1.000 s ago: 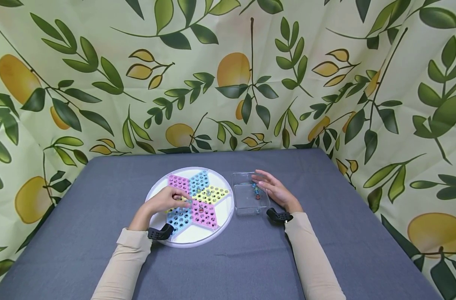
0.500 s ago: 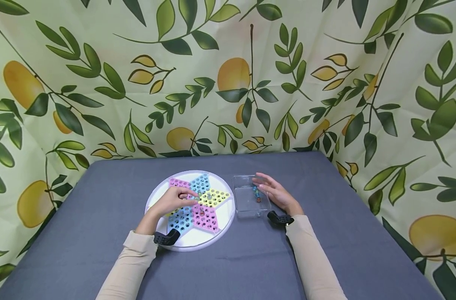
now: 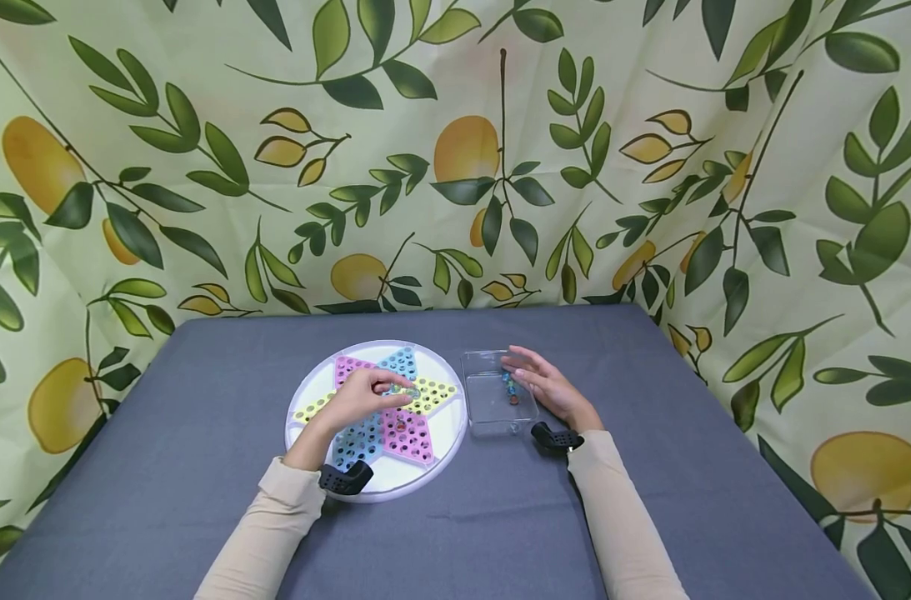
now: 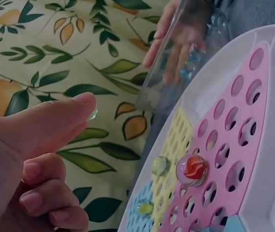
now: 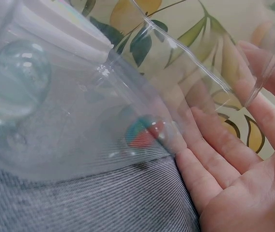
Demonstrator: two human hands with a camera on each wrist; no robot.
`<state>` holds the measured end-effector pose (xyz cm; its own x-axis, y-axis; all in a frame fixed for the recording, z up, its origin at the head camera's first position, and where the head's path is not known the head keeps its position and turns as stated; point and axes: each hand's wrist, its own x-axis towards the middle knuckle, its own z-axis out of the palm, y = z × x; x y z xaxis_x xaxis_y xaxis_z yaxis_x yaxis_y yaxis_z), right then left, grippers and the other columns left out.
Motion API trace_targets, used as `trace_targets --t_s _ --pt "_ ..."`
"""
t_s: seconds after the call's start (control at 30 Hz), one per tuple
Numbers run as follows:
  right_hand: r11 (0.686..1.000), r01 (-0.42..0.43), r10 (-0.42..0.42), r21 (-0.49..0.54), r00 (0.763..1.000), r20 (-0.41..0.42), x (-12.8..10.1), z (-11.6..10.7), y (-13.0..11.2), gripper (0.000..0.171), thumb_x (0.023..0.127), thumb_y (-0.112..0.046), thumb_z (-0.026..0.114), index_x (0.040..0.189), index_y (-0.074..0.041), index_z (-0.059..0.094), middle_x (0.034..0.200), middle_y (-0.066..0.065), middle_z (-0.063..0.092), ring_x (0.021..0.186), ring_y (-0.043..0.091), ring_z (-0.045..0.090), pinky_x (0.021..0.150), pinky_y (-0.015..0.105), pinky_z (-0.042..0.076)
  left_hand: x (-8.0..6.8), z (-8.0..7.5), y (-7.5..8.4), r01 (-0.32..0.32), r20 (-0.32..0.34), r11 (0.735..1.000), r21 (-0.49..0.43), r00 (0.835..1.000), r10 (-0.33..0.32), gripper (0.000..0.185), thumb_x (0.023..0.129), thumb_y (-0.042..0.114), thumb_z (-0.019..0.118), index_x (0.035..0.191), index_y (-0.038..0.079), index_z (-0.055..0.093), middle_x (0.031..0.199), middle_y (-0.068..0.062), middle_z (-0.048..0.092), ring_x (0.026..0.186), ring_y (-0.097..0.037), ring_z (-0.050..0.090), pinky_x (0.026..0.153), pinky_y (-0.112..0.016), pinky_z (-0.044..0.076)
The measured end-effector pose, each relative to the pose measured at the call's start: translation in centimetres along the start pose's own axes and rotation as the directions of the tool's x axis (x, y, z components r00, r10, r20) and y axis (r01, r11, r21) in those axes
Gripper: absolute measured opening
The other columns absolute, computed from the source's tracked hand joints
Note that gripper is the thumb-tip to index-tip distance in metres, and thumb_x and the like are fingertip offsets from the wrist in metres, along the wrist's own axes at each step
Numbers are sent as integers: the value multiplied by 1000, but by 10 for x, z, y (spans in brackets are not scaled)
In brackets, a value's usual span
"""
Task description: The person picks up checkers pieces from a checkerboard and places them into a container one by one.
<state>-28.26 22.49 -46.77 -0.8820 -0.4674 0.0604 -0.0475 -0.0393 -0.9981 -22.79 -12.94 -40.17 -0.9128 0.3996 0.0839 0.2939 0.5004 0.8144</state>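
A round white board [image 3: 305, 392] carries a star of pink, blue and yellow holed fields. My left hand [image 3: 402, 392] hovers over the star's middle and pinches a small clear marble [image 4: 93, 114] at its fingertips. Below it, a red-orange marble [image 4: 191, 169], a greenish one [image 4: 160, 165] and a yellow one [image 4: 145, 208] sit in holes. My right hand [image 3: 518, 371] lies open with straight fingers [image 5: 224, 145] against the right wall of a clear plastic box [image 3: 479, 412]. The box holds a red and teal marble [image 5: 146, 131] and a clear one [image 5: 16, 79].
The board and box stand side by side on a grey-blue tablecloth [image 3: 200, 375]. A leaf and lemon patterned curtain [image 3: 455, 150] closes off the back and both sides. Bare cloth lies in front of and around both arms.
My left hand has moved right and away across the star, from the pink and blue fields toward the yellow one. The right hand has stayed at the box.
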Motion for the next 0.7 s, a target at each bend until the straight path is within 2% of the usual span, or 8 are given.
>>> trace_targets --t_s 0.3,0.43,0.6,0.7 --pt "1000 -3 3 7 1000 -16 2 1 2 58 101 -9 45 151 2 17 155 32 22 145 43 18 99 7 41 3 6 4 19 -2 998 -58 1000 -19 30 84 21 74 107 3 72 63 5 30 57 -6 27 50 -18 25" --pt "1000 -8 8 6 1000 -16 2 1 1 58 101 -9 45 151 1 18 155 31 22 146 42 20 99 8 41 4 8 5 12 -8 998 -62 1000 -12 29 84 20 74 107 2 72 63 5 30 57 -6 27 50 -18 27" --pt "1000 10 -10 16 1000 -7 1 2 0 61 100 -12 48 151 1 18 154 33 21 145 45 16 99 8 41 6 11 9 -7 -13 998 -59 1000 7 29 84 20 73 106 2 72 64 4 31 58 -6 29 53 -18 28" --pt "1000 13 -13 16 1000 -2 0 2 -1 61 100 -13 49 151 0 19 154 33 20 145 45 16 99 8 41 7 12 12 5 -10 998 -64 1000 -6 27 84 20 73 106 3 72 64 4 31 58 -7 29 53 -18 29"
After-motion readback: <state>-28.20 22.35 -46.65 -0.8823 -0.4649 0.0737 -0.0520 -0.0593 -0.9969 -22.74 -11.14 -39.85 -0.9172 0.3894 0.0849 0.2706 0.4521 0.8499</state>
